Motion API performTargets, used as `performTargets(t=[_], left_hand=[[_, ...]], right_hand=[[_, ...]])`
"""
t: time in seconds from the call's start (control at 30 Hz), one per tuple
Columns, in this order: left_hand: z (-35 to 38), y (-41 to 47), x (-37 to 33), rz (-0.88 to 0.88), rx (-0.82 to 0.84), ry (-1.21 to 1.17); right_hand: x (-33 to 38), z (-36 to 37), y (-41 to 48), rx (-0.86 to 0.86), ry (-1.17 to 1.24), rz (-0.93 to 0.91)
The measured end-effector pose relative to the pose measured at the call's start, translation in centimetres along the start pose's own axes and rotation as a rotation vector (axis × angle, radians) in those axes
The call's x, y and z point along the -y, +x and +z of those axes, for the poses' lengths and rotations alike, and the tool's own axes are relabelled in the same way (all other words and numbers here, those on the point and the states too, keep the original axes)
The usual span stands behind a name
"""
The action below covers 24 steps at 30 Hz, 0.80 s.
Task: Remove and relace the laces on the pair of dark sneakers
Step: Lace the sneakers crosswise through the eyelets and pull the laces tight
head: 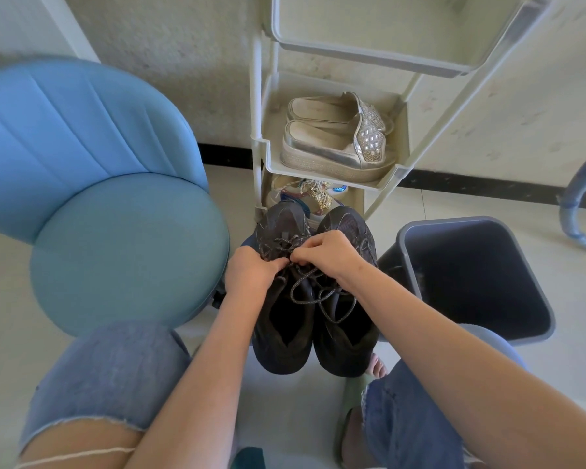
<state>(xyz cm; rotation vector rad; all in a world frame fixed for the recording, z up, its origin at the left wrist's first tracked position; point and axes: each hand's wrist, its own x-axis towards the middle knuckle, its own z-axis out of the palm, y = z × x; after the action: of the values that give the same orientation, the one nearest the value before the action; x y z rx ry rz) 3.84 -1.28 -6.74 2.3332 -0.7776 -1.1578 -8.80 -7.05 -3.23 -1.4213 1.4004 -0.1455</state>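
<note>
Two dark sneakers stand side by side between my knees, toes pointing away: the left sneaker (279, 333) and the right sneaker (347, 343). Grey speckled laces (322, 296) lie in loose loops across both openings. My left hand (251, 270) and my right hand (328, 253) meet over the left sneaker's lacing, fingers curled and pinching the lace there. The fingertips and the exact eyelet are hidden by the hands.
A blue padded chair (122, 248) stands at the left. A dark waste bin (471, 275) stands at the right. Ahead is a pale shoe rack (267, 164) holding silver platform shoes (339, 140) and glittery sneakers (311, 194) below. My denim-clad knees frame the bottom.
</note>
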Motion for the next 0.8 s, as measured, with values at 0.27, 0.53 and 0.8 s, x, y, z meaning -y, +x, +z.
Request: performTargets(t=[0.27,0.53,0.8], left_hand=[[0.0,0.0,-0.3,0.020,0.030,0.103],[0.1,1.0,-1.2,0.051,0.103,0.271],[-0.7,0.8,-2.6,0.026,0.190,0.315]], right_hand=[[-0.1,-0.4,-0.1,0.079,-0.141,-0.004],[-0.2,0.2,0.5,0.013,-0.317,0.006],[0.1,0.4,0.7,0.035,-0.299,0.045]])
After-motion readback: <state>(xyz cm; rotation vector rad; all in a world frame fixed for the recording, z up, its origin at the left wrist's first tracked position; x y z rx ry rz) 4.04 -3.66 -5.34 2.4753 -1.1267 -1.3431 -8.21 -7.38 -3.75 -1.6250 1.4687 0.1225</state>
